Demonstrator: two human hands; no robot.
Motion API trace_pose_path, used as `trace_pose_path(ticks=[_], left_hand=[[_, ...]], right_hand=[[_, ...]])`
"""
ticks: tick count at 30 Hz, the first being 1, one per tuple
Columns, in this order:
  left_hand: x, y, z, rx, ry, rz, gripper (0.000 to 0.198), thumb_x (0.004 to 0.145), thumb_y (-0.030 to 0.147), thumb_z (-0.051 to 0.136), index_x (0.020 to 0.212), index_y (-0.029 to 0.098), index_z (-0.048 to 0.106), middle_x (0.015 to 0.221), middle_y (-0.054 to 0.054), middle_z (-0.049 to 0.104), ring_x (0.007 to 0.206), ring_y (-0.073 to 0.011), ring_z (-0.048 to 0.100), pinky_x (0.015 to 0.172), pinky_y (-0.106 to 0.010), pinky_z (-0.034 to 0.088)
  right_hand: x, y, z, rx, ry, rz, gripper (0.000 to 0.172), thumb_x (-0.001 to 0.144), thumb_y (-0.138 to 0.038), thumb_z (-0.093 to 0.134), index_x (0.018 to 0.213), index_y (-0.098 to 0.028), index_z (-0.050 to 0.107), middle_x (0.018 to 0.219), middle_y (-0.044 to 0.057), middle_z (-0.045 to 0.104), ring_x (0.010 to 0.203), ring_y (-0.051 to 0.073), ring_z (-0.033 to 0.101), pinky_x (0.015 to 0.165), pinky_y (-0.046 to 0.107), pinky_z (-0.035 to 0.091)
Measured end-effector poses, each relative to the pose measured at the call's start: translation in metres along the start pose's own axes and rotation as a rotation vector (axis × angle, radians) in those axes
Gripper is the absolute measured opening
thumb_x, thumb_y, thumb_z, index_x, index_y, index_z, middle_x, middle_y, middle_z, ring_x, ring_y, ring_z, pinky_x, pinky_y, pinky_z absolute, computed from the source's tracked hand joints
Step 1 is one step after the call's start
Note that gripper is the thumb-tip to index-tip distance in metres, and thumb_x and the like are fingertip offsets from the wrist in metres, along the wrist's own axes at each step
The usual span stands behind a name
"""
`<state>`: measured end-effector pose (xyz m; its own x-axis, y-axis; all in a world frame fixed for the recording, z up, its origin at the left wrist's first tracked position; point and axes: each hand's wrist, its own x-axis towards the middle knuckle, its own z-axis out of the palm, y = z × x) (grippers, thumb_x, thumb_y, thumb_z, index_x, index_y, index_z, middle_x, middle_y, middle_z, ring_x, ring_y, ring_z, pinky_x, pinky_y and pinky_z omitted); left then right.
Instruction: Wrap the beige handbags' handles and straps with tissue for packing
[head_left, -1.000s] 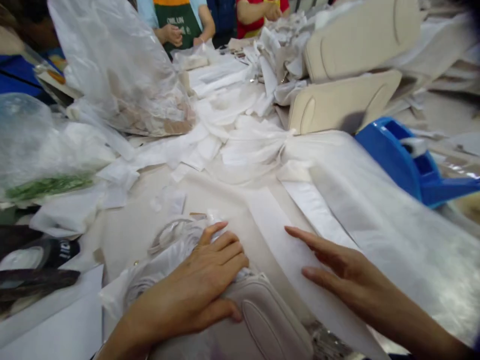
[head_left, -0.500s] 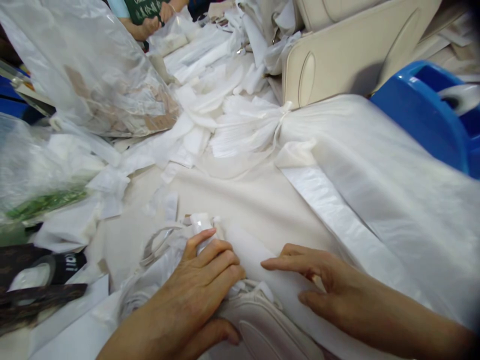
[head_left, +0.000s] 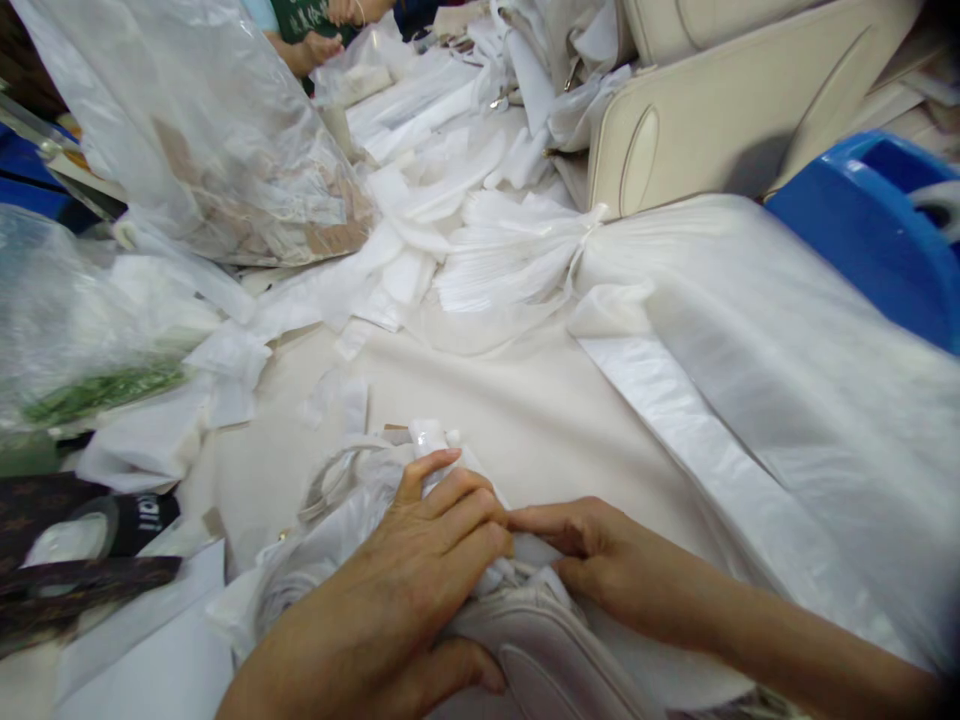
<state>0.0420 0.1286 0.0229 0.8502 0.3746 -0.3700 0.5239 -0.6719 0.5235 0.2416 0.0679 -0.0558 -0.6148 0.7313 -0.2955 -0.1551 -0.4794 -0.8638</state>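
Left hand [head_left: 390, 575], fingers curled and close together, presses white plastic wrapping [head_left: 431, 440] onto a cream handbag [head_left: 540, 665]. Right hand [head_left: 607, 550], fingers together, pinches the same wrapping at the bag's top edge, touching the left hand. Cream handbags [head_left: 720, 110] lie at 1 o'clock, a blue tape dispenser [head_left: 847, 220] at 2 o'clock, a clear plastic bag [head_left: 202, 150] at 11 o'clock.
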Motion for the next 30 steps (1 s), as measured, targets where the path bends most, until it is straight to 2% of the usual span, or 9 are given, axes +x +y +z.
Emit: trace_pose_path(ticks=[4, 7, 9, 11, 16, 19, 24, 27, 30], left_hand=[[0.008, -0.005, 0.014, 0.040, 0.092, 0.011, 0.074, 0.071, 0.070, 0.063, 0.123, 0.018, 0.051, 0.137, -0.012, 0.049, 0.139, -0.0318, 0.028, 0.119, -0.050, 0.006], [0.013, -0.006, 0.022, 0.049, 0.114, 0.013, 0.080, 0.065, 0.076, 0.062, 0.120, 0.017, 0.053, 0.125, -0.012, 0.057, 0.135, -0.0319, 0.034, 0.119, -0.049, 0.006], [0.014, -0.007, 0.024, 0.043, 0.126, 0.026, 0.080, 0.062, 0.078, 0.062, 0.114, 0.018, 0.055, 0.119, -0.011, 0.060, 0.130, -0.0314, 0.040, 0.119, -0.049, 0.007], [0.014, -0.009, 0.023, 0.033, 0.138, 0.053, 0.079, 0.060, 0.079, 0.063, 0.110, 0.019, 0.056, 0.118, -0.010, 0.060, 0.126, -0.0307, 0.044, 0.118, -0.049, 0.008], [0.012, -0.011, 0.019, 0.035, 0.162, 0.096, 0.075, 0.059, 0.078, 0.066, 0.105, 0.020, 0.057, 0.120, -0.010, 0.059, 0.122, -0.0293, 0.046, 0.117, -0.049, 0.009], [0.012, -0.011, 0.019, 0.034, 0.168, 0.101, 0.073, 0.057, 0.076, 0.068, 0.103, 0.020, 0.058, 0.119, -0.009, 0.059, 0.122, -0.0288, 0.046, 0.117, -0.048, 0.007], [0.011, -0.011, 0.018, 0.036, 0.159, 0.095, 0.073, 0.056, 0.076, 0.069, 0.103, 0.021, 0.058, 0.121, -0.009, 0.059, 0.122, -0.0285, 0.046, 0.117, -0.047, 0.006], [0.011, -0.011, 0.019, 0.041, 0.160, 0.081, 0.076, 0.055, 0.076, 0.069, 0.105, 0.020, 0.058, 0.121, -0.009, 0.059, 0.123, -0.0298, 0.045, 0.117, -0.048, 0.007], [0.012, -0.011, 0.023, 0.050, 0.168, 0.067, 0.081, 0.055, 0.077, 0.068, 0.110, 0.019, 0.056, 0.123, -0.009, 0.058, 0.125, -0.0311, 0.043, 0.118, -0.049, 0.007]], right_hand=[[-0.003, 0.006, -0.001, -0.058, 0.053, -0.086, 0.069, 0.076, -0.003, 0.045, 0.141, -0.027, 0.044, 0.131, 0.001, 0.061, 0.120, 0.018, 0.057, 0.103, 0.037, 0.045], [-0.027, 0.008, -0.005, -0.332, 0.123, -0.136, 0.068, 0.083, -0.006, 0.046, 0.146, -0.028, 0.035, 0.143, 0.005, 0.049, 0.132, 0.019, 0.046, 0.112, 0.042, 0.037], [-0.050, 0.010, -0.007, -0.557, 0.221, -0.209, 0.062, 0.086, -0.007, 0.043, 0.145, -0.028, 0.037, 0.146, 0.006, 0.045, 0.136, 0.019, 0.040, 0.114, 0.042, 0.034], [-0.072, 0.015, -0.010, -0.745, 0.301, -0.243, 0.057, 0.089, -0.007, 0.038, 0.142, -0.028, 0.039, 0.146, 0.008, 0.044, 0.136, 0.019, 0.041, 0.111, 0.040, 0.038], [-0.101, 0.035, -0.017, -1.028, 0.193, -0.307, 0.048, 0.091, -0.015, 0.049, 0.136, -0.032, 0.048, 0.151, 0.009, 0.036, 0.133, 0.025, 0.042, 0.102, 0.044, 0.046], [-0.104, 0.041, -0.020, -0.999, 0.158, -0.362, 0.043, 0.093, -0.012, 0.045, 0.133, -0.028, 0.051, 0.150, 0.011, 0.039, 0.126, 0.021, 0.048, 0.100, 0.039, 0.047], [-0.093, 0.030, -0.014, -0.694, 0.290, -0.354, 0.027, 0.096, -0.019, 0.043, 0.109, -0.022, 0.066, 0.135, 0.012, 0.054, 0.099, 0.016, 0.062, 0.087, 0.028, 0.052], [-0.080, 0.024, -0.004, -0.558, 0.381, -0.336, 0.021, 0.092, -0.019, 0.048, 0.093, -0.020, 0.069, 0.106, 0.009, 0.064, 0.089, 0.016, 0.062, 0.079, 0.026, 0.051], [-0.068, 0.025, 0.005, -0.521, 0.457, -0.245, 0.015, 0.082, -0.011, 0.053, 0.081, -0.019, 0.066, 0.077, 0.002, 0.059, 0.071, 0.013, 0.058, 0.064, 0.022, 0.045]])
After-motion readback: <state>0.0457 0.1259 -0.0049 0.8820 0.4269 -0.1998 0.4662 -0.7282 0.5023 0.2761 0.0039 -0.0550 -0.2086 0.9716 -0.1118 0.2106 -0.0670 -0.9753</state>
